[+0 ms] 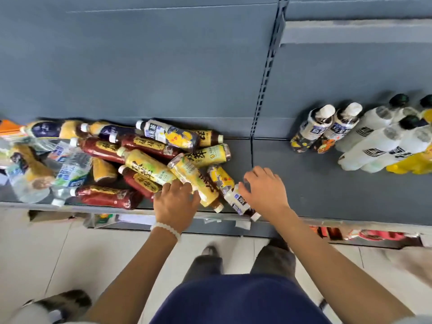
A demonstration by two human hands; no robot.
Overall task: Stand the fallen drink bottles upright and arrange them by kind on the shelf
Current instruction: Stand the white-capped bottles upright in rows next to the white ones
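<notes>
Near the shelf [327,183] edge, both open hands touch fallen bottles lying caps toward the person.

Two hands [176,202], four red-label bottles [105,196], two upright white-capped bottles [314,128]

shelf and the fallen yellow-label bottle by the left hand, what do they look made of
Shelf: looks like painted metal, matte grey-blue, judging by the slotted upright and thin folded front edge.
Yellow-label bottle: seems clear plastic with a glossy printed wrap; glare shows on the label, dark drink shows near the white cap. The left hand rests on it.
</notes>
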